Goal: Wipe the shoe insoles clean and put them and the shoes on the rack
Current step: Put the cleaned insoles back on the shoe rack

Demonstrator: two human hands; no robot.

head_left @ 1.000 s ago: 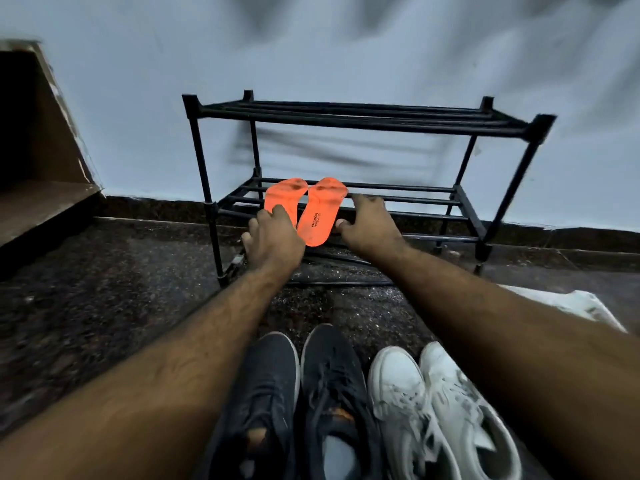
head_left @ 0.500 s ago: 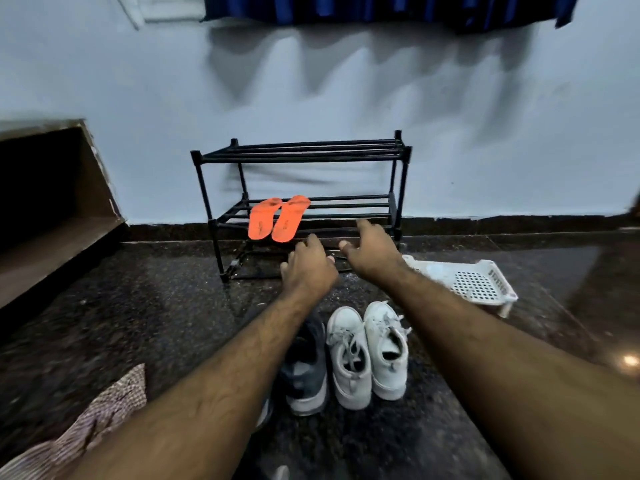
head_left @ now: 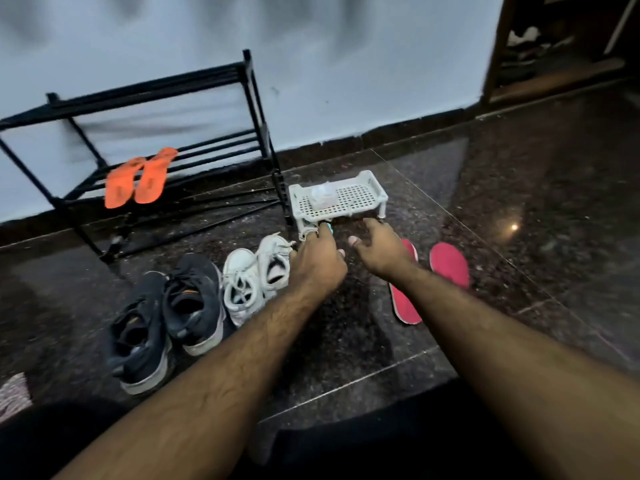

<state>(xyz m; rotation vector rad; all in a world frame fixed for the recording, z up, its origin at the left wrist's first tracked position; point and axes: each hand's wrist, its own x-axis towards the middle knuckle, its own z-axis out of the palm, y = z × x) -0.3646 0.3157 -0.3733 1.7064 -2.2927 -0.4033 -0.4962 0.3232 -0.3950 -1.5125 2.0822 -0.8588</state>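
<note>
Two orange insoles (head_left: 138, 180) lie side by side on the lower shelf of the black rack (head_left: 156, 86). On the floor in front stand a pair of dark shoes (head_left: 166, 317) and a pair of white shoes (head_left: 256, 271). Two red insoles (head_left: 448, 263) lie on the floor to the right. My left hand (head_left: 318, 261) hovers by the white shoes, its fingertips at the front edge of a white perforated tray (head_left: 363, 197). My right hand (head_left: 381, 251) is spread over the near red insole's top end. Neither hand holds anything.
A small pack of wipes (head_left: 323, 195) sits in the white tray, which stands just right of the rack. A patterned cloth (head_left: 14, 393) lies at the lower left. The dark polished floor runs to a wall behind and a doorway (head_left: 554, 46) at the upper right.
Both hands have left the rack and moved right, to the tray and red insoles. The orange insoles stay on the lower shelf. The view has swung right.
</note>
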